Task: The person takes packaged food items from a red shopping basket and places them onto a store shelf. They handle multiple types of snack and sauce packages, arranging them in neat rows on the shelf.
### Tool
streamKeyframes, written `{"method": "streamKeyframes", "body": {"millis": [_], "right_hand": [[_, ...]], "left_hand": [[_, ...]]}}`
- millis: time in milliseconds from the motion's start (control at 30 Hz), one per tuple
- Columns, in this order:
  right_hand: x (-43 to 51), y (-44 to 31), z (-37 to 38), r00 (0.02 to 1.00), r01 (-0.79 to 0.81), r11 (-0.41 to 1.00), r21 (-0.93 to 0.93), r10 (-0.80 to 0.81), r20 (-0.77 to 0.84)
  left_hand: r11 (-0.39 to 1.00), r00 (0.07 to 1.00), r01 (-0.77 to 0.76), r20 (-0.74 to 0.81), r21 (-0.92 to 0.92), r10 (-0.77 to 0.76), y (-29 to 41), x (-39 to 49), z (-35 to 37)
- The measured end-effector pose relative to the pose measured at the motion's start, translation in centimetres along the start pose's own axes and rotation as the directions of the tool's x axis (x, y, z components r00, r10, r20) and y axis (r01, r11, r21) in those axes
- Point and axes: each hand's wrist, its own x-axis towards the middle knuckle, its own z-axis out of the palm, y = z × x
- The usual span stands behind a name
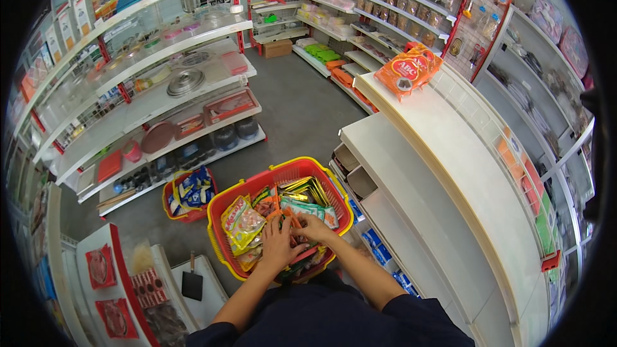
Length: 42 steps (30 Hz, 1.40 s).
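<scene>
Both hands are inside a large red plastic shopping basket with yellow trim, directly before me. My left hand rests palm down over small orange packets, fingers pointing away from me. My right hand reaches in from the right, its bent fingers among the same packets and close to the left fingertips. What the fingertips grip is hidden. Around them lie a yellow Masako seasoning packet on the left, green-and-white sachets on the right and shiny gold packets at the far side.
A smaller red basket with blue-and-white packets stands on the grey floor. Tiered white shelves rise close on my right, with orange ABC packs on top. A kitchenware rack stands left; a low shelf is near my left.
</scene>
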Motion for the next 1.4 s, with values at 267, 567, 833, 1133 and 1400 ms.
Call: {"method": "streamKeyframes", "body": {"millis": [267,567,833,1133,1400], "right_hand": [[-4.6,-4.3,-5.2,0.980,-0.009,0.977,0.214,0.051,-0.192],[-8.6,-8.6,-6.6,0.973,0.093,0.809,0.580,0.050,-0.226],[-9.8,-8.4,-6.7,0.993,-0.033,0.941,0.335,0.070,-0.097],[-10.5,-8.3,-5.7,0.996,0.033,0.887,0.460,0.007,-0.085],[-11.7,-17.0,-13.1,0.886,0.375,0.884,0.280,-0.252,-0.390]], "left_hand": [[1.000,0.999,-0.022,-0.036,0.003,0.022,-0.9,-0.3,0.5],[0.278,0.945,0.259,0.182,-0.925,-0.272,2.0,2.3,0.2],[0.101,0.907,0.305,0.257,-0.947,-0.333,2.3,2.4,-2.2],[-0.029,0.880,0.373,0.364,-0.927,-0.305,1.0,2.2,-2.2],[0.048,0.860,0.442,0.408,-0.896,-0.305,1.6,2.6,-5.0]]}}
